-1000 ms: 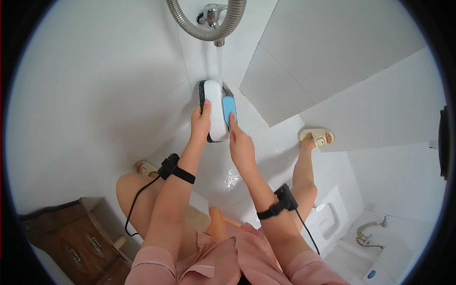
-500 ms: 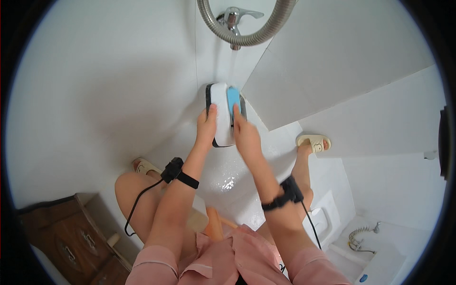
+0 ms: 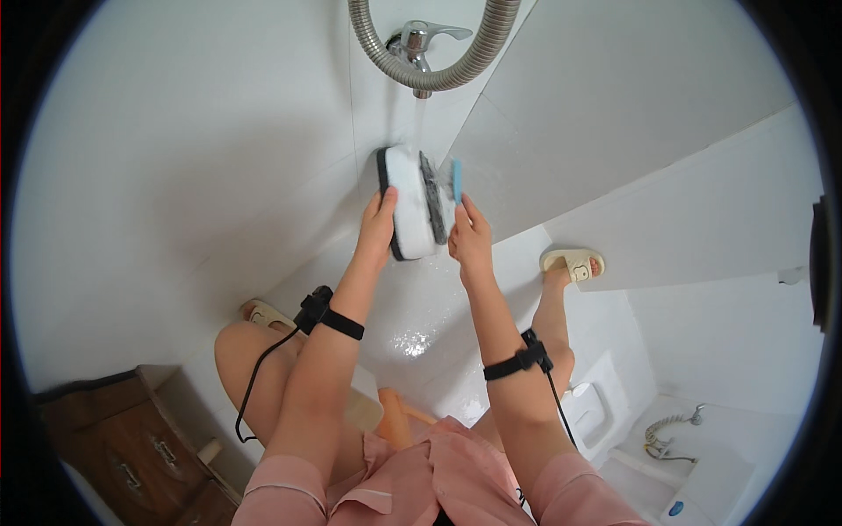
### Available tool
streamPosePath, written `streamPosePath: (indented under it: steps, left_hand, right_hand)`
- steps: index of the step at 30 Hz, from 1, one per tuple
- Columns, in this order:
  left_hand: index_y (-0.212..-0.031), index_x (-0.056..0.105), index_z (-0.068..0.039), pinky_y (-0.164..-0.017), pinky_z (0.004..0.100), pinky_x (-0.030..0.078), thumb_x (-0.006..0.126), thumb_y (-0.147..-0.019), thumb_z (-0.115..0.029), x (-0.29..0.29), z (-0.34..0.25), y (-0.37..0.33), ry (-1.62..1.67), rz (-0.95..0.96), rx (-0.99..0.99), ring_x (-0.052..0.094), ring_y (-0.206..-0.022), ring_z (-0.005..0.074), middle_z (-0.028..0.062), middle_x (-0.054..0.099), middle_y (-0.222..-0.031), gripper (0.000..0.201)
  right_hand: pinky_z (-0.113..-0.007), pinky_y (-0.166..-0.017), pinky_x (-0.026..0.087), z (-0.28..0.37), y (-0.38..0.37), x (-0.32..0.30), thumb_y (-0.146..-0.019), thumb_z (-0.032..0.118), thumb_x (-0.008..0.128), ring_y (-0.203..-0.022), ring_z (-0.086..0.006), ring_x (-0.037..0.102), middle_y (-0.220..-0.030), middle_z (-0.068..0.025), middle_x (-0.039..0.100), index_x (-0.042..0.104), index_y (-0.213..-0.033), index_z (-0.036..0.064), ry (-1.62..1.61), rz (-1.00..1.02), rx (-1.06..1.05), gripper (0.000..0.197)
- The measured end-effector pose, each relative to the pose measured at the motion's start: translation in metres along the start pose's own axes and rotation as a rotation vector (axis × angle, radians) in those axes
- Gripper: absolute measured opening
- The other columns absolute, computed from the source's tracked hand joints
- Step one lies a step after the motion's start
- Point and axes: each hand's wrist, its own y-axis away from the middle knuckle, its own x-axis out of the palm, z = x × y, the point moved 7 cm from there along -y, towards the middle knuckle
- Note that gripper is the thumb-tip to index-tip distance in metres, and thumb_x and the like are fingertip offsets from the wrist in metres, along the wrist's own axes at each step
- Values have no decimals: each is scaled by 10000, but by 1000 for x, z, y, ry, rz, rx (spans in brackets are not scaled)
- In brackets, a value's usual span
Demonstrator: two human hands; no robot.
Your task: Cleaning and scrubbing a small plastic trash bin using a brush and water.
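In my left hand (image 3: 377, 221), the fingers and thumb are closed on the near left side of a white, oblong, rounded object (image 3: 408, 197). A black border runs down its left side, and a dark grey fuzzy strip lies along its right; I cannot make out its exact kind. My right hand (image 3: 472, 235) pinches the lower end of a small blue brush (image 3: 457, 180), seen edge-on, with blurred bristles toward the grey strip. The brush stands just right of the strip, apart from it. Water runs from a chrome tap (image 3: 419, 53) above the object's far end.
A ribbed metal hose (image 3: 456, 81) loops in front of the tap. White walls meet behind the object, and the floor (image 3: 412, 324) is wet. At lower left stands a brown wooden cabinet (image 3: 114, 447); at lower right, a white toilet (image 3: 588, 416). Black straps with cables circle both forearms.
The brush has come off the object's right side and moved right, turning edge-on and uncovering the grey strip. My left hand keeps its hold, and the view has shifted slightly.
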Motion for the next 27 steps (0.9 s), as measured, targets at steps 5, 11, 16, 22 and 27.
streamPosePath:
  steps: [5, 11, 16, 22, 27]
  left_hand:
    - [-1240, 426, 34, -822, 291, 429, 570, -854, -278, 19, 2, -29, -117, 9, -39, 535, -960, 194, 137, 539, -1122, 517]
    - [-1162, 454, -6, -700, 409, 501, 559, -864, -257, 14, 30, -47, -12, -61, -340, 577, -870, 226, 113, 553, -1029, 403]
    - [-1184, 437, -22, -683, 403, 511, 591, -843, -229, 9, 35, -41, -15, -35, -354, 584, -863, 231, 109, 551, -1042, 428]
    - [-1330, 306, -5, -795, 362, 474, 686, -728, -238, 10, 30, -18, -558, 2, -125, 576, -963, 264, 185, 512, -1172, 750]
    - [-1294, 342, -38, -805, 348, 448, 718, -652, -196, 41, 17, 53, -1090, 65, 188, 590, -897, 292, 210, 570, -1040, 760]
  right_hand:
    - [-208, -354, 190, -33, 37, -38, -892, 152, 513, -382, -37, 255, -518, 56, 309, 374, -1301, -6, -117, -51, 163, 460]
    - [-221, -369, 235, -47, 44, -79, -840, 134, 575, -386, -57, 322, -527, 29, 385, 458, -1190, -56, -115, -163, 210, 415]
    - [-244, -463, 363, 9, 12, -79, -822, 78, 501, -470, -105, 458, -615, -45, 530, 538, -969, -21, 78, -114, -83, 182]
    - [-312, -630, 459, 180, -66, -38, -848, 121, 448, -765, -180, 619, -756, -113, 598, 562, -921, 16, 489, 29, -504, 171]
    - [-379, -664, 449, 274, -55, -13, -853, 171, 474, -685, -230, 588, -710, -91, 552, 580, -847, 38, 864, -113, -1200, 170]
